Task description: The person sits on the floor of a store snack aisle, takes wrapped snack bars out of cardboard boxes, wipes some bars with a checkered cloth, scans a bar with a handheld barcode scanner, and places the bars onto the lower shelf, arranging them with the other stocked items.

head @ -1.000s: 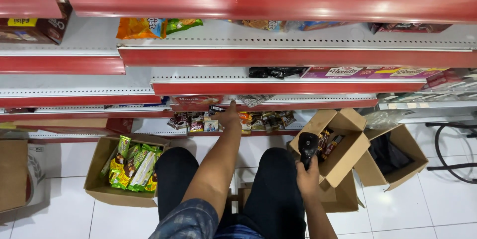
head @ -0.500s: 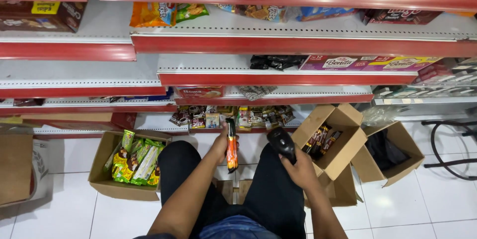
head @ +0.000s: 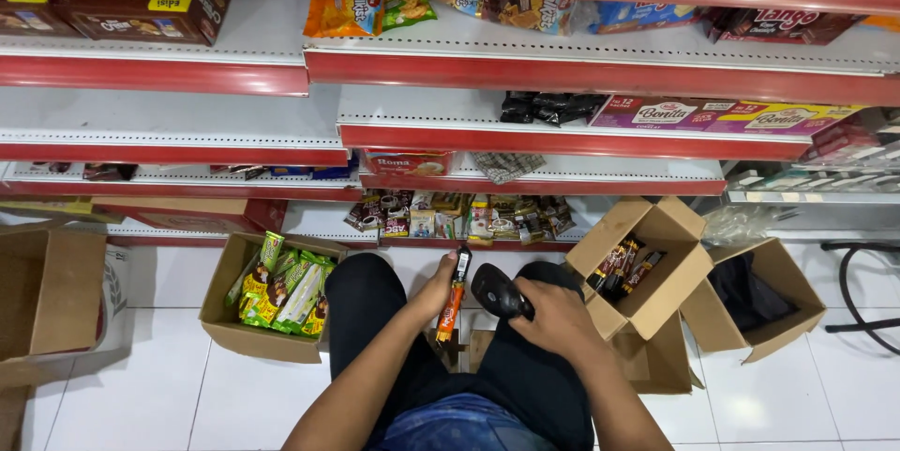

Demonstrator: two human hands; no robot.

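My left hand [head: 433,288] holds a slim orange snack stick packet [head: 455,293] upright over my lap. My right hand [head: 553,315] grips a black handheld scanner [head: 497,292], its head turned toward the packet, a short gap between them. Just beyond the hands, the lowest shelf carries a row of small sachets and packets [head: 459,217]. I am crouched on the white tiled floor in dark trousers.
Open cardboard boxes surround me: one with green snack packs [head: 281,287] at left, one with dark bars [head: 647,268] at right, another holding something black [head: 764,296] further right, an empty one [head: 47,296] far left. Red-edged shelves [head: 562,142] rise ahead.
My left hand drew back from the bottom shelf with the orange packet and brought it toward my lap. The right hand swung the scanner in beside it.
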